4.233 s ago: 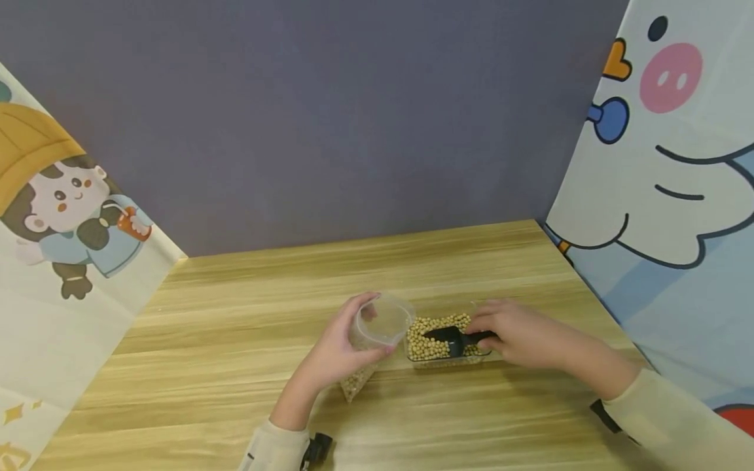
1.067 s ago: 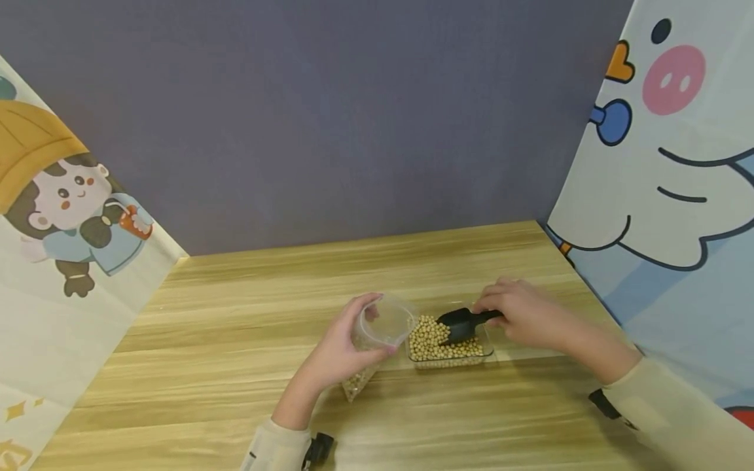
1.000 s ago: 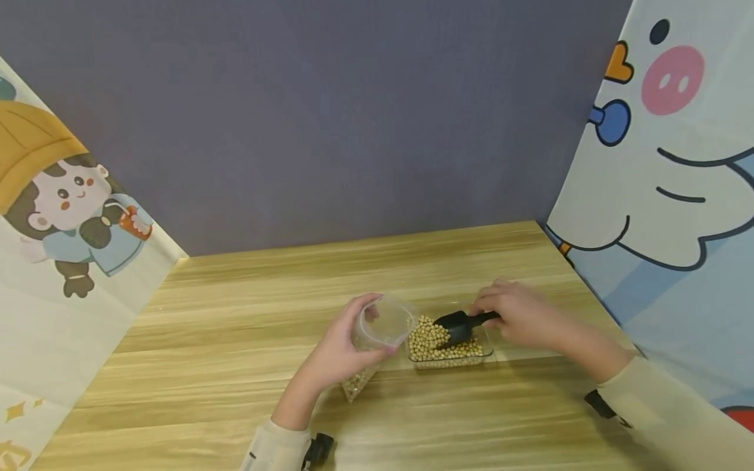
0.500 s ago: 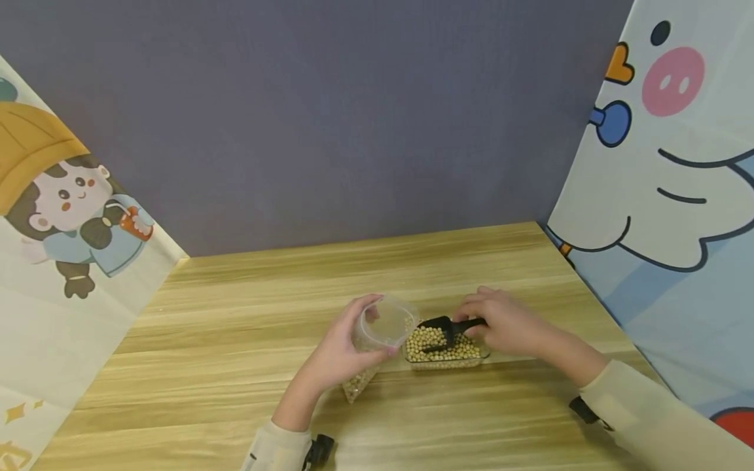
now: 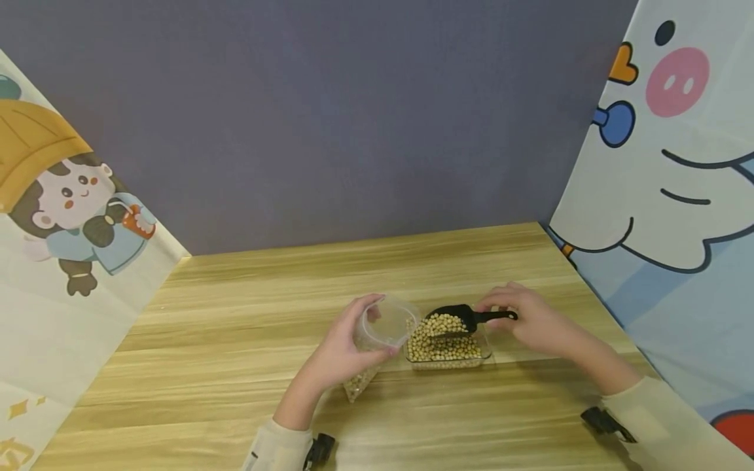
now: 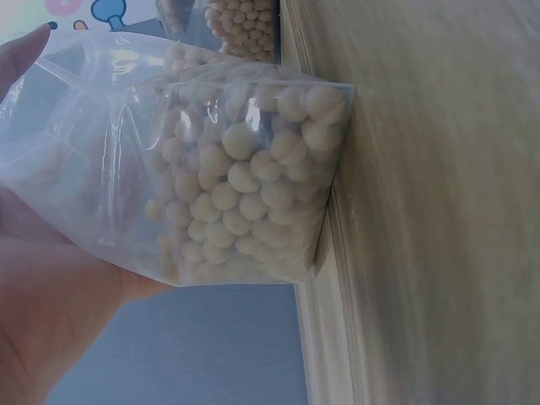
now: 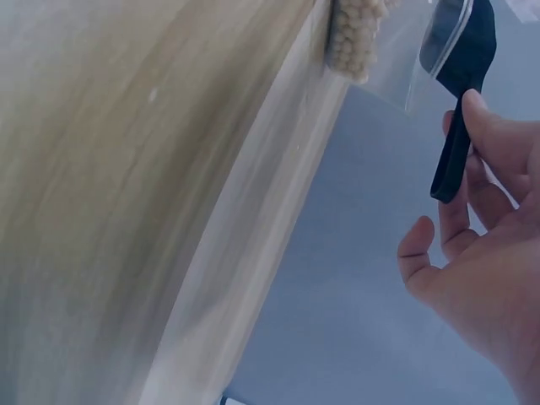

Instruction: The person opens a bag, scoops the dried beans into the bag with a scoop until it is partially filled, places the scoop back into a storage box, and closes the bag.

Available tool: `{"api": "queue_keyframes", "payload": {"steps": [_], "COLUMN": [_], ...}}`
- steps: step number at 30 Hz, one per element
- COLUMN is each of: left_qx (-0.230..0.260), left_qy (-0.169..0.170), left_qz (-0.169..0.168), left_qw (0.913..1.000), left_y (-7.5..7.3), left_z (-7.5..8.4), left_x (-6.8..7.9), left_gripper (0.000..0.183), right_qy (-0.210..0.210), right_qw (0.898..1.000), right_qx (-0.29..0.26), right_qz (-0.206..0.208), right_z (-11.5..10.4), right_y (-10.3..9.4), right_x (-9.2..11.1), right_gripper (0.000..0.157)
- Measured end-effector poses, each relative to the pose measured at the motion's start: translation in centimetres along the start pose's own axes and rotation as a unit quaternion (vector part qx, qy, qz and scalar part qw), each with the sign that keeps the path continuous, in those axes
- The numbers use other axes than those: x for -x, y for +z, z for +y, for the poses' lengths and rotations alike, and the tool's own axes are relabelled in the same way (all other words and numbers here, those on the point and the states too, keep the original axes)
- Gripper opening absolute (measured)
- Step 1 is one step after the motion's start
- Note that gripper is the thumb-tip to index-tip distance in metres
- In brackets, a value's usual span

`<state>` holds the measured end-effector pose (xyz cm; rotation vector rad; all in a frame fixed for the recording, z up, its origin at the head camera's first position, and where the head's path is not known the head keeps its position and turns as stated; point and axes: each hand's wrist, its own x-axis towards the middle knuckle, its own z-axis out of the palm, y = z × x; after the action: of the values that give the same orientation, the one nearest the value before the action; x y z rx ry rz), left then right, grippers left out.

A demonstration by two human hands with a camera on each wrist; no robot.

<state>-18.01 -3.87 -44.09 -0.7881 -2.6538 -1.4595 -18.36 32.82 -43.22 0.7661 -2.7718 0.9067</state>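
My left hand (image 5: 340, 350) grips a clear plastic bag (image 6: 110, 160) near its top, with the mouth spread wide. Pale round soybeans (image 6: 245, 186) fill the lower part of the bag, which stands on the table. To its right sits a clear rectangular container (image 5: 486, 347) of soybeans (image 5: 438, 350). Above those beans my right hand (image 5: 524, 320) pinches a black scoop (image 5: 469, 318) by its handle between thumb and fingers. Soybeans are heaped in the scoop, whose open end points left toward the bag. In the right wrist view the scoop's handle (image 7: 453, 156) lies against the fingers.
The wood-grain table (image 5: 247, 314) extends around both hands. A dark grey panel (image 5: 353, 131) rises along its back edge. Printed cartoon sheets stand at the left (image 5: 88, 216) and right (image 5: 665, 183).
My right hand has pushed the scoop leftward through the beans, then lifted it back right, now loaded. My left hand and the bag have stayed nearly still.
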Motion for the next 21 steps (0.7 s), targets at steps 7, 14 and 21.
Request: {"api": "queue_keyframes", "payload": {"steps": [7,14,21], "left_qx": [0.005,0.005,0.009], "left_qy": [-0.012,-0.016,-0.017], "left_qz": [-0.003,-0.003,-0.004], "left_qw": [0.9999,0.9999,0.9998], "left_y": [0.0,0.0,0.1], "left_z": [0.1,0.2,0.3], "left_x": [0.1,0.0,0.0], "left_gripper": [0.092,0.092,0.093], "right_qy": [0.01,-0.036,-0.071], "right_qw": [1.0,0.997,0.993], "right_qx": [0.014,0.047,0.087], "right_qz": [0.024,0.049,0.024], "right_z": [-0.1,-2.3,-5.5], "right_y": [-1.6,-3.8,-5.0], "right_x": [0.1,-1.1,-2.8], "right_gripper": [0.03,0.029,0.029]}}
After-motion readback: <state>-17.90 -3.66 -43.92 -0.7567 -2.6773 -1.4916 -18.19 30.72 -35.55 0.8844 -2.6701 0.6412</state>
